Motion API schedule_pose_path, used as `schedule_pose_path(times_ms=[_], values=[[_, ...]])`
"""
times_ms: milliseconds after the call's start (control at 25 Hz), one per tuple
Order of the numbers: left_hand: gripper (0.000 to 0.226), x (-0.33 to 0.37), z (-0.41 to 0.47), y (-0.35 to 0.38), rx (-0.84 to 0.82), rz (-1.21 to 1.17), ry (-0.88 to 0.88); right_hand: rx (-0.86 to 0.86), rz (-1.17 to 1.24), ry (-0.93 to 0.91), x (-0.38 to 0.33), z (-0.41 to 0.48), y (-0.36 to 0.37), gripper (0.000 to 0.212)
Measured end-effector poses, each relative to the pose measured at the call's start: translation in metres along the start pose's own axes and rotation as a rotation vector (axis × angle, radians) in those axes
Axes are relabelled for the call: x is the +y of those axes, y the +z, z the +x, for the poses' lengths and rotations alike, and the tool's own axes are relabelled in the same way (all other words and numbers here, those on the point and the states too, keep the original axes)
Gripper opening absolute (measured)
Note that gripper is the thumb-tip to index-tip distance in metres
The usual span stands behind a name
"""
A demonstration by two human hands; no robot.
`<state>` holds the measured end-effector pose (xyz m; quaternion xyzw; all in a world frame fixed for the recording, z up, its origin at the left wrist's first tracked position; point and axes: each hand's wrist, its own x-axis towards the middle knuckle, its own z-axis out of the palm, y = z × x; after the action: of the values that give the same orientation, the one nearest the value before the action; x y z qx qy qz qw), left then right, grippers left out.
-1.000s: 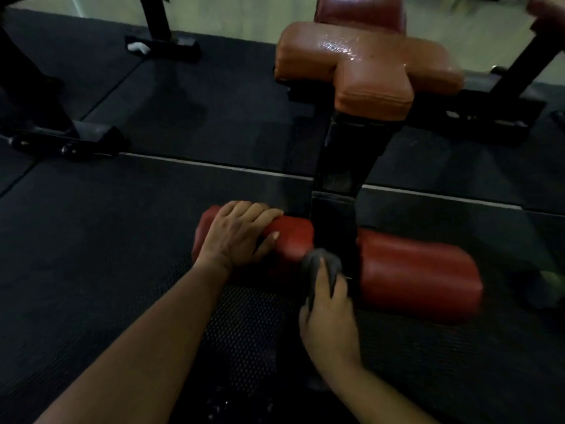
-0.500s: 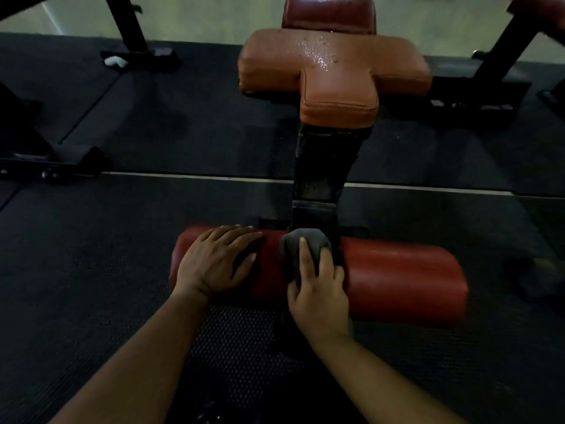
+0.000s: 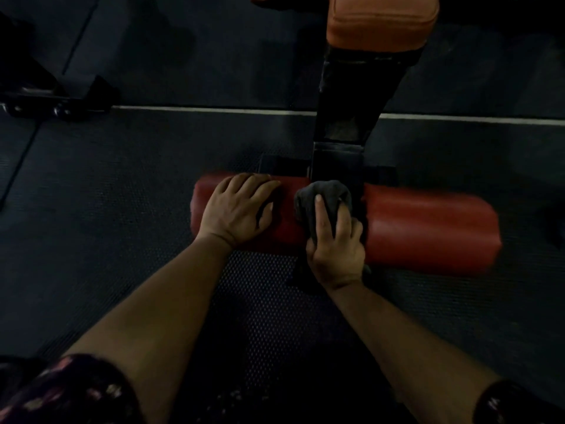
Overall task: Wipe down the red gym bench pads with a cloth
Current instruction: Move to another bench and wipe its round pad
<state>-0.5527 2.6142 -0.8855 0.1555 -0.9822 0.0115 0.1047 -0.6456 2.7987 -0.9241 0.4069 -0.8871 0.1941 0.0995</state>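
**Floor** (image 3: 122,194): dark rubber matting with a fine studded texture that shows most clearly between the forearms. Seams between the mats run diagonally at the far left. A pale line (image 3: 214,110) crosses the matting from left to right, behind the bench frame. The lighting is dim and the corners fall into shadow.

**Bench frame** (image 3: 351,111): a black metal post that slopes from the upper pad down to the roller pads and stands on the matting.

**Upper pad** (image 3: 382,29): orange-red upholstery with a stitched edge, at the top of the view and partly cut off.

**Left roller pad** (image 3: 289,231): a red padded cylinder lying crosswise, low over the floor, to the left of the post.

**Right roller pad** (image 3: 428,228): the matching red cylinder on the other side of the post. It has a slight sheen, and its far end is blurred.

**Cloth** (image 3: 324,194): dark grey and bunched. It sits at the inner end of the left roller pad, right up against the black post.

**Left grip** (image 3: 237,209): a bare hand, palm down, with the fingers spread flat over the top of the left roller pad. It holds nothing.

**Right grip** (image 3: 334,246): a bare hand gathered around the cloth. The forefinger lies along the top of the cloth and the other fingers curl over its right side, pressing it to the pad.

**Sleeves**: dark patterned fabric at the left elbow (image 3: 70,390) and a dark cuff at the right (image 3: 519,405). Both forearms are bare.

**Other equipment** (image 3: 46,96): a black metal base on the floor at the left edge, well apart from the bench. Its details cannot be made out.
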Motion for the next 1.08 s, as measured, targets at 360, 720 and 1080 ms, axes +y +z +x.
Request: schedule_pose_path(times_ms=[360,720,1080], values=[[0.053,0.051,-0.019,-0.071,-0.523,-0.15,-0.341,-0.631,0.106,0.219,-0.017,-0.018,-0.092,0.07],[0.064,0.024,0.004,-0.298,-0.712,-0.248,-0.315,-0.919,-0.09,0.04,-0.026,0.093,-0.311,0.063],[0.061,0.031,0.034,-0.523,-0.593,-0.32,-0.302,-0.906,-0.063,-0.196,-0.097,0.203,-0.553,0.063]])
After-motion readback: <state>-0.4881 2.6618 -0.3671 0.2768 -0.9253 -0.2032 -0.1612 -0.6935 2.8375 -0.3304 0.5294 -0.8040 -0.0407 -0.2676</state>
